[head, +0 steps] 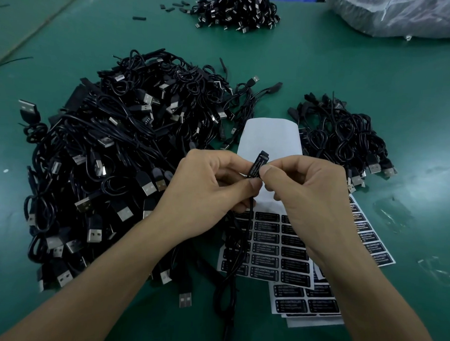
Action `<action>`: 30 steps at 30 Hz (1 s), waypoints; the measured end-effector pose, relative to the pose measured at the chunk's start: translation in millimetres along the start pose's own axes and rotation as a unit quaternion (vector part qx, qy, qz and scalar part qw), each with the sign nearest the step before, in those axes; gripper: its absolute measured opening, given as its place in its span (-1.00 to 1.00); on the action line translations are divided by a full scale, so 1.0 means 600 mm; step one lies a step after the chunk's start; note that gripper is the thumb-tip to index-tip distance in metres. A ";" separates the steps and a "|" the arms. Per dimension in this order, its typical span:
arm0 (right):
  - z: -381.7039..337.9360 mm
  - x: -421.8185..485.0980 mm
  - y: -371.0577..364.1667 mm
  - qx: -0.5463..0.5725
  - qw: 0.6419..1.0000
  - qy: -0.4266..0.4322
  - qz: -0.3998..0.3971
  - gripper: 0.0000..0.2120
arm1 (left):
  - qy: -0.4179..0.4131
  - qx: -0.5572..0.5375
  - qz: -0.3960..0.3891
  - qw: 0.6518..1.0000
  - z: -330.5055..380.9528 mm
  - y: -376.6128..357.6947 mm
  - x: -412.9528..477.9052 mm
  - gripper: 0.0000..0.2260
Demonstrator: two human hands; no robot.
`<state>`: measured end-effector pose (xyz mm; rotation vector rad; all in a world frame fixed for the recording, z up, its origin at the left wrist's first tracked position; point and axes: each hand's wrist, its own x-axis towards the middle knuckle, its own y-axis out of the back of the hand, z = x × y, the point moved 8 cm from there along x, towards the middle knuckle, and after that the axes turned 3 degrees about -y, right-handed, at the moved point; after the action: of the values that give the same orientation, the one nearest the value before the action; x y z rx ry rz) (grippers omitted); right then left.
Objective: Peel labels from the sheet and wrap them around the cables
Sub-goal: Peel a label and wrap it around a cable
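Observation:
A black cable's small controller block carries a black "LED CONTROLLER" label (pixel 255 166), held up above the label sheet (pixel 265 247). My left hand (pixel 208 181) pinches the block's lower end between thumb and fingers. My right hand (pixel 303 189) pinches the label's right side with thumb and forefinger. The held cable (pixel 236 261) hangs down from the hands over the sheet, its USB plug near the bottom edge. The sheet's upper part is bare white backing (pixel 270 136); rows of black labels fill its lower part, partly hidden by my right wrist.
A big heap of black USB cables (pixel 121 160) lies on the left of the green table (pixel 377 74). A smaller cable pile (pixel 346 139) sits on the right, another pile (pixel 236 11) far back. A clear plastic bag (pixel 398 15) is at the back right.

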<state>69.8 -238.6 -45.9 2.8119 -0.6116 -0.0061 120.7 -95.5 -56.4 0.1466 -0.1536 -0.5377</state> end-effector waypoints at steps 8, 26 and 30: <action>0.002 -0.001 0.000 0.002 1.000 0.001 0.002 -0.82 | 0.001 0.003 0.004 1.000 0.001 0.000 0.000 -0.93; 0.003 -0.004 0.003 -0.005 0.999 0.002 0.033 -0.85 | 0.023 -0.024 0.014 0.999 0.000 0.001 -0.001 -0.96; 0.008 0.000 0.012 -0.011 0.999 -0.005 0.043 -0.70 | 0.023 -0.038 0.011 0.999 0.001 0.001 0.000 -0.94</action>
<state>66.6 -246.3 -48.9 2.7630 -0.7300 -0.0120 121.0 -94.8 -55.5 0.0826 -0.0894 -0.5165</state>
